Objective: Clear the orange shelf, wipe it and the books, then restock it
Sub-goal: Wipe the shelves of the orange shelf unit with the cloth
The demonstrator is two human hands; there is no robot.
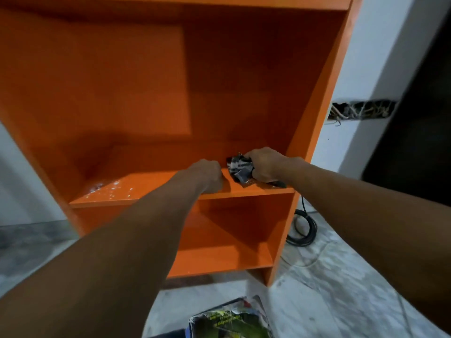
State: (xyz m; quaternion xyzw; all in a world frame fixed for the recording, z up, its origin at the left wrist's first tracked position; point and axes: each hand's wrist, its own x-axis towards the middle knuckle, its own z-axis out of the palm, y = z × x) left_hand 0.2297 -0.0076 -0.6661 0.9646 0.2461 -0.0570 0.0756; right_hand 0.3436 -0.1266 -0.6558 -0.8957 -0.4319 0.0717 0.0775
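Head view: right hand (264, 165) grips a crumpled cloth (239, 170) on the orange shelf (151, 185) to wipe it, while the curled, seemingly empty left hand (207, 175) braces there.

Cloth (240, 170) lies right of centre on the shelf (156, 189), right hand (264, 164) over it, left hand (207, 175) just left. Books (229, 323) on the floor (329, 289), bottom centre; cable (302, 230) right of the shelf.
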